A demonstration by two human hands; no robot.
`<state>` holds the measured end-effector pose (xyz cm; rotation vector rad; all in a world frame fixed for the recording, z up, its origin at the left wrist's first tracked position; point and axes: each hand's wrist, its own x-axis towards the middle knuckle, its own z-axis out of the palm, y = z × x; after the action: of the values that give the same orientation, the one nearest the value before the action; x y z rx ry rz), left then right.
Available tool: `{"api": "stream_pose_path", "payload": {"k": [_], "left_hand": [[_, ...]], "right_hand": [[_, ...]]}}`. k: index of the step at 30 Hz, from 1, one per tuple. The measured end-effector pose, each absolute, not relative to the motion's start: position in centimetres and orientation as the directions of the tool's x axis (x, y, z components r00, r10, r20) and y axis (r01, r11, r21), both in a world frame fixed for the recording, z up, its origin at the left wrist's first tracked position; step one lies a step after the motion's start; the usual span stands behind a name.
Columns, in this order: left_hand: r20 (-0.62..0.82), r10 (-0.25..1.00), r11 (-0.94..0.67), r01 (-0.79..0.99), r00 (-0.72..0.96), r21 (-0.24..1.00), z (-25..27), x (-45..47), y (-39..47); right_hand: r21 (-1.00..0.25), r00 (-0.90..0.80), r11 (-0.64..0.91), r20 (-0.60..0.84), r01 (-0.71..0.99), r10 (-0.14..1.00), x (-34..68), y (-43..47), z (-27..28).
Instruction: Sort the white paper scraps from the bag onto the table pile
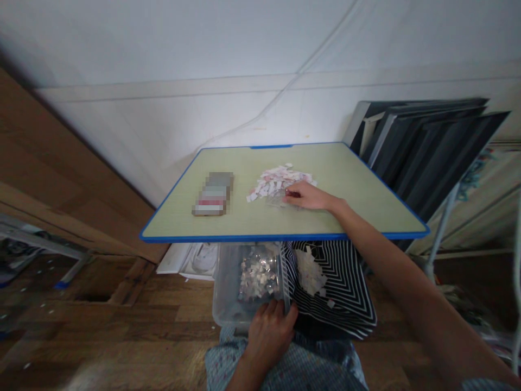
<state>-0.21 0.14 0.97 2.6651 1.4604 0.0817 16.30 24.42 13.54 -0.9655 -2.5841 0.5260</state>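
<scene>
On the folding table (240, 163), my right hand (309, 195) is closed in a pinch at the near right edge of a pile of small white and pinkish paper pieces (280, 176). A dark reddish bit shows at its fingertips, too small to name. Clear plastic pieces (275, 199) lie just left of those fingers. Below the table, my left hand (272, 326) curls its fingers over the near rim of a clear plastic bin (228, 304). Inside the bin are many small shiny, pale pieces (258, 274).
A phone-shaped, pixelated object (214, 194) lies on the table's left. Beside the bin, a black-and-white striped bag (345, 282) holds pale scraps (311, 273). Dark panels (427, 146) lean at right; cardboard (73, 163) stands at left. A white box (197, 262) rests behind the bin.
</scene>
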Motion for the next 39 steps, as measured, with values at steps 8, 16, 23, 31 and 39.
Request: {"api": "stream_pose_path", "payload": {"k": [8,16,23,31,39], "left_hand": [[-0.004,0.84,-0.538,0.836,0.542,0.108,1.2,-0.2,0.1],[0.015,0.842,-0.538,0.837,0.539,0.102,1.2,-0.1,0.1],[0.004,0.835,-0.547,0.831,0.55,0.101,1.1,-0.1,0.1],[0.016,0.837,-0.546,0.832,0.547,0.1,1.0,-0.2,0.2],[0.01,0.839,-0.542,0.834,0.544,0.103,1.1,-0.1,0.1]], "right_hand": [[-0.515,-0.708,0.689,0.205,0.509,0.676,15.7,24.1,14.2],[-0.533,-0.71,0.645,0.112,0.548,0.695,15.7,23.9,14.0],[-0.53,-0.765,0.701,0.141,0.478,0.629,12.9,23.1,13.3],[-0.547,-0.843,0.758,0.163,0.356,0.513,9.8,21.8,13.3],[-0.531,-0.876,0.77,0.098,0.355,0.472,9.4,21.5,13.3]]}}
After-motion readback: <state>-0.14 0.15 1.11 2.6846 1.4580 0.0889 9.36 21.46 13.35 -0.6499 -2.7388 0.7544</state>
